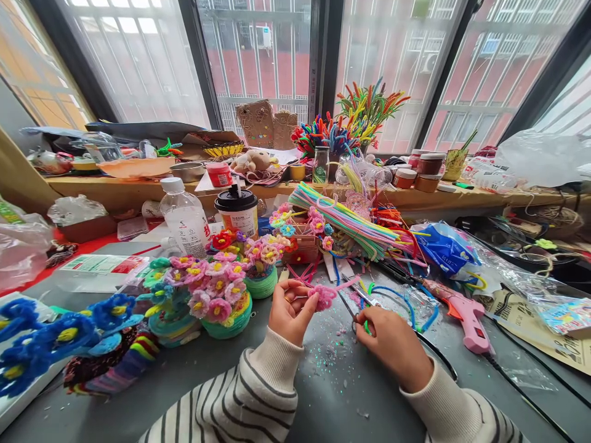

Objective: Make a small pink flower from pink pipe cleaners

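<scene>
My left hand (292, 311) is closed on a pink fuzzy flower (322, 298) made of pipe cleaner, held above the middle of the grey table. A straight pink stem (347, 283) sticks out from the flower to the right. Just right of it, my right hand (390, 341) is closed round the handles of metal scissors (351, 304). Their blades point up and to the left, parted, below the stem. Green pipe cleaner shows by the right fingers. Glitter and pink scraps lie on the table (332, 394) below the hands.
Pots of pink flowers (219, 286) and blue flowers (69, 335) stand at left, with a bottle (184, 218) and a lidded cup (237, 212) behind. A pastel pipe-cleaner bundle (346, 218) lies beyond the hands. At right are a pink glue gun (462, 311), its cable and a blue packet (446, 249).
</scene>
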Action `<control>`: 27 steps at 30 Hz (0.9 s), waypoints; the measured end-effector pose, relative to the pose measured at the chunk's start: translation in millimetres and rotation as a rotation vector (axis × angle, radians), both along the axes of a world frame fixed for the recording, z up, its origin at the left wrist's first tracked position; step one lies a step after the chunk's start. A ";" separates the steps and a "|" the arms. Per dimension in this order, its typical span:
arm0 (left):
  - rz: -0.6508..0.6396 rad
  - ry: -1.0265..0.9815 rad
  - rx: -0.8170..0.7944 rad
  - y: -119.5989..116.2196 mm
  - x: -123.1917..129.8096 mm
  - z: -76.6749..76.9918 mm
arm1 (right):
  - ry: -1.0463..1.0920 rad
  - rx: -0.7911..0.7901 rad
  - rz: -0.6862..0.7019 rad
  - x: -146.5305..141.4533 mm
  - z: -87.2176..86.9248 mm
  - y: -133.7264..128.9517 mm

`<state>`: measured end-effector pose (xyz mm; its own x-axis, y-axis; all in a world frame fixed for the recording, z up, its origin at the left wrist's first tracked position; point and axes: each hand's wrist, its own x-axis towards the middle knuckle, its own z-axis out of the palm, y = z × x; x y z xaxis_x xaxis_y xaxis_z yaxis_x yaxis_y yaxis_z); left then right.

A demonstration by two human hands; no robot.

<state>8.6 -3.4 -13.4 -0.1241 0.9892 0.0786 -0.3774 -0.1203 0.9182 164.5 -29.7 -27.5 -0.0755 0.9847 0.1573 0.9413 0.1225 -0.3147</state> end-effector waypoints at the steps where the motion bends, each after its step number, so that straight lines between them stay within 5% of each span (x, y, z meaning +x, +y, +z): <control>1: 0.002 -0.003 -0.011 0.2 -0.2 -0.1 | 0.046 0.009 -0.014 0.5 0.1 0.9; 11: 0.068 0.006 0.050 0.3 -1.4 -2.7 | 0.312 0.350 -0.108 3.5 2.7 0.9; 19: 0.192 -0.018 0.155 -6.7 -3.7 9.6 | 0.358 0.188 -0.057 5.4 -9.2 7.0; 27: 0.401 0.520 0.496 -14.4 -1.0 -7.4 | 0.417 0.350 0.065 -3.0 1.6 -1.3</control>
<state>7.5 -17.8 -20.8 -0.2883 0.7123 0.6400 0.2393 -0.5935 0.7684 161.5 -31.1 -25.9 0.0045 0.8634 0.5045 0.7323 0.3407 -0.5896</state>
